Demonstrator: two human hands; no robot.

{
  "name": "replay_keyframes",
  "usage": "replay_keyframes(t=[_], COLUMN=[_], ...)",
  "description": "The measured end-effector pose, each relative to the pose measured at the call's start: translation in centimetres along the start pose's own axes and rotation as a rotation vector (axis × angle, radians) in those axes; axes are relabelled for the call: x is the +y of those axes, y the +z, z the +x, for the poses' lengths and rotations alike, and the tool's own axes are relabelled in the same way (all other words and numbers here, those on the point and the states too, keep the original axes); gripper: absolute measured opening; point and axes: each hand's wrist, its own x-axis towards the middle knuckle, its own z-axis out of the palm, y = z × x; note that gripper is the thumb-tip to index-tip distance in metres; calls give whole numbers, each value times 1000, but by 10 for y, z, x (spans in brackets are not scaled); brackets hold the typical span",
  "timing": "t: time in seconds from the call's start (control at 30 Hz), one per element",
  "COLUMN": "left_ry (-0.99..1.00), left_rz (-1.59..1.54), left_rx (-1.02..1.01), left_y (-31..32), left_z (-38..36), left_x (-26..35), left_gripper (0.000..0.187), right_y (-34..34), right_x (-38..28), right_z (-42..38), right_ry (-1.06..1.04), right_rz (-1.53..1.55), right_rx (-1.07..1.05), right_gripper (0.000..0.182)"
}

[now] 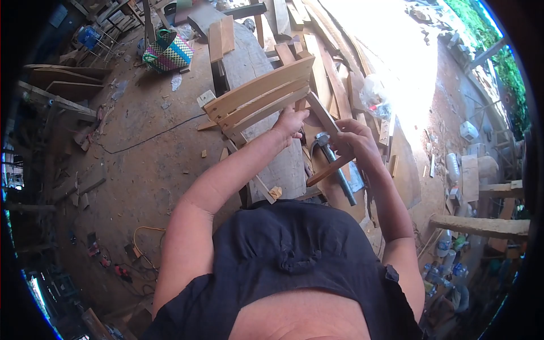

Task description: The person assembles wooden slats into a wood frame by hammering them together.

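A slatted wooden frame (260, 93) stands tilted over the grey plank bench (277, 170), with several boards side by side across its top. My left hand (291, 123) is closed on the frame below its lowest slat. My right hand (356, 140) is closed around the frame's right-hand leg piece, where a short wooden bar (330, 171) runs down to the left. Just below and between my hands lies a hammer (335, 164), its metal head toward the frame and its handle toward me. Some fingertips of both hands are hidden behind the wood.
Long boards (323, 62) are piled beyond and to the right of the bench. A clear plastic bag (374, 93) lies on them. A woven basket (169, 52) stands on the dirt floor at upper left. A dark cord (141, 136) crosses the floor. Wooden poles (481, 225) are at right.
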Motion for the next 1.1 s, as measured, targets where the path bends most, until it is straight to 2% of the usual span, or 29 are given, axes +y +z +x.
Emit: replay_keyframes(t=[0.23,0.33,0.53,0.63,0.73,0.9,1.03,1.1], left_ry=[-16,-16,-16,-9,-30,49,77,155], left_rz=[-18,0,68,-14,-45,2,-29,-35], left_rx=[-32,26,17,-11,4,28,15,-13], left_y=[0,3,0,-3,-4,-13,-16,-17], left_z=[8,14,25,26,22,30,28,27], left_x=[-1,-5,-10,-12,-8,-16,-16,-16], left_gripper=[65,61,54,52,46,35,36,45], right_y=[-6,-13,-29,-29,-29,-41,-42,-43], right_x=[-4,1,6,6,3,20,24,25], right_z=[-1,5,12,12,11,23,26,27], right_ry=[-21,-38,-31,-36,27,55,35,37], right_rz=[46,-21,-10,19,81,189,223,222], right_rx=[15,87,39,46,65,7,-28,-21], right_gripper=[28,28,33,37,39,37,35,33])
